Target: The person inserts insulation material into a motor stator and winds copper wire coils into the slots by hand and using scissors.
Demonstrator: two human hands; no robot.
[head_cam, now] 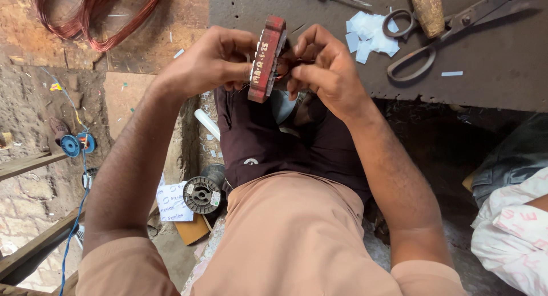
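A flat red ring-shaped motor core (266, 59) with pale markings on its rim is held edge-on above my lap, near the front edge of the dark workbench (496, 73). My left hand (212, 61) grips it from the left, thumb on the rim. My right hand (326, 68) is at the core's right face, fingers pinched close against it. What the fingertips pinch is hidden.
Large scissors (442, 36), a wooden handle (427, 9) and white paper scraps (368, 36) lie on the bench. Copper wire coils (94, 16) lie top left. A grey spool (201, 194) and a blue spool (71, 145) sit on the floor. Another person's clothing (514, 227) is at right.
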